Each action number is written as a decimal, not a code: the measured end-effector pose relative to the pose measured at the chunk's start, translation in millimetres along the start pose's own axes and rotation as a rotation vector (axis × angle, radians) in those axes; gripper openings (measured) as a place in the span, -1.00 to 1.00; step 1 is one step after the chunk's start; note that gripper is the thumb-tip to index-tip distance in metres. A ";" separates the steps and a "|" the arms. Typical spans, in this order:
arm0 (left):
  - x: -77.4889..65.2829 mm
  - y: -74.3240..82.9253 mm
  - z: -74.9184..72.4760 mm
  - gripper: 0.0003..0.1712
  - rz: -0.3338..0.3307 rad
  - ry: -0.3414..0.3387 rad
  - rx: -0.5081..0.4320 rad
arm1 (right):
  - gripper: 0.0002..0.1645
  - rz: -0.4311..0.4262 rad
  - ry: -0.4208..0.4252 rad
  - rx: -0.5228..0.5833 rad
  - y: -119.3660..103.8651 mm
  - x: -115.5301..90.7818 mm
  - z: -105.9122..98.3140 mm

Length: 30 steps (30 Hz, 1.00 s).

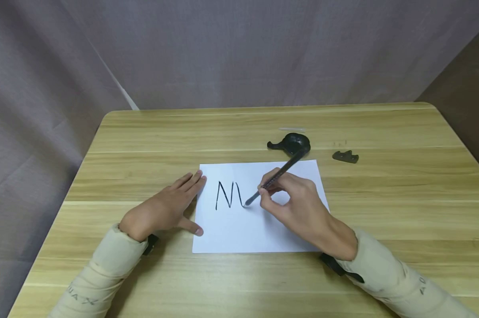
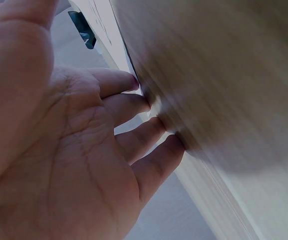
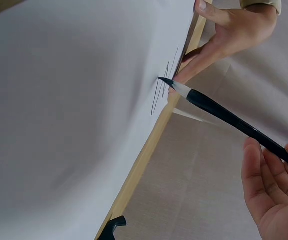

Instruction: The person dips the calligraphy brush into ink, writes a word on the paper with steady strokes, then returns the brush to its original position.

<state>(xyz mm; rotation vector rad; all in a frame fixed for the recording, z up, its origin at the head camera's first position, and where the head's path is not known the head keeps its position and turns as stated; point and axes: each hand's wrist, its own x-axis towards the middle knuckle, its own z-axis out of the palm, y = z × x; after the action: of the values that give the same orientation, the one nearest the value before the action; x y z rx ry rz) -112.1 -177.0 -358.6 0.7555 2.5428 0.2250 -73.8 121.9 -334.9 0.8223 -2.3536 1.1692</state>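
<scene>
A white sheet of paper (image 1: 231, 234) lies on the wooden table, bearing an inked N and a further stroke that curves at its foot. My right hand (image 1: 303, 207) pinches a dark-handled writing brush (image 1: 281, 171) over the sheet. In the right wrist view the brush (image 3: 223, 116) has a pale upper tuft and a black tip, which sits at the end of the curved stroke. My left hand (image 1: 169, 207) spreads its fingers at the sheet's left edge, thumb and fingertips on the paper's margin. The left wrist view shows the fingers (image 2: 148, 172) nearly straight, tips against the surface.
Behind the paper stands a black ink dish (image 1: 295, 142) with a spout-like handle. To its right lies a small dark jagged piece (image 1: 345, 156), and behind it a thin clear strip (image 1: 292, 129). Grey curtains (image 1: 239, 53) hang past the table's (image 1: 164, 132) far edge.
</scene>
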 end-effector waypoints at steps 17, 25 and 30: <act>-0.1 -0.6 0.6 0.52 0.004 0.010 -0.002 | -0.81 -0.041 0.054 -0.044 11.6 7.2 -1.6; -1.1 -0.2 1.6 0.52 0.003 0.006 -0.001 | -0.85 -0.037 0.086 -0.068 28.9 18.2 -0.6; -0.8 0.0 2.3 0.52 -0.001 0.001 0.003 | -0.85 -0.043 0.107 -0.057 35.1 23.3 -0.9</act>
<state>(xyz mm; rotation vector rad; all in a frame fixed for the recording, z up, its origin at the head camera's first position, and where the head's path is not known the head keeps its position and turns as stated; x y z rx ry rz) -110.4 -177.4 -360.3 0.7551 2.5449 0.2215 -114.2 131.8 -341.7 0.7679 -2.2604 1.0962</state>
